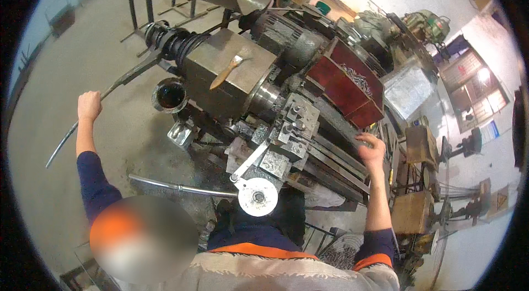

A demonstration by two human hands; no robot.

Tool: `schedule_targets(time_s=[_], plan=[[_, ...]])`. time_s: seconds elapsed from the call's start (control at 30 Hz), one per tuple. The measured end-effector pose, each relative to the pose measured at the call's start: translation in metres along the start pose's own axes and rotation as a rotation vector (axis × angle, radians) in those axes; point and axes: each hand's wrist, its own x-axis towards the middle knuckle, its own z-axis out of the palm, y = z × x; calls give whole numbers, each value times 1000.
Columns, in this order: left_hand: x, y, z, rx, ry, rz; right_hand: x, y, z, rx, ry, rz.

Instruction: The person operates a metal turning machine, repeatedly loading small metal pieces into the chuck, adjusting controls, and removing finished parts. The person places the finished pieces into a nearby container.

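My left hand is wrapped round a long metal lever out to the left. The lever runs up to a spindle end with black coils on a lathe-like machine. My right hand is at the right side of the machine bed, near the lower corner of a red metal tray. Its fingers are partly bent and apart, and I see nothing in them. Between my hands are the metal tool block and the round chuck.
A wooden-handled brush lies on the machine's box cover. Close to my body are a white handwheel and a long metal handle reaching left. Small metal pieces lie in the tray. Another person's blurred head fills the lower left.
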Motion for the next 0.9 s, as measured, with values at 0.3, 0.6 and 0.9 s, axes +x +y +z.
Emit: schedule_targets(time_s=[0.3,0.6,0.9], plan=[[0,92,-15,-569,589,38,-117,124,-60,-122,165,355],[-34,263,86,-553,-556,32,-194,149,-78,-95,198,540],[-31,231,72,-183,-451,287,-206,136,-102,-45,144,771]])
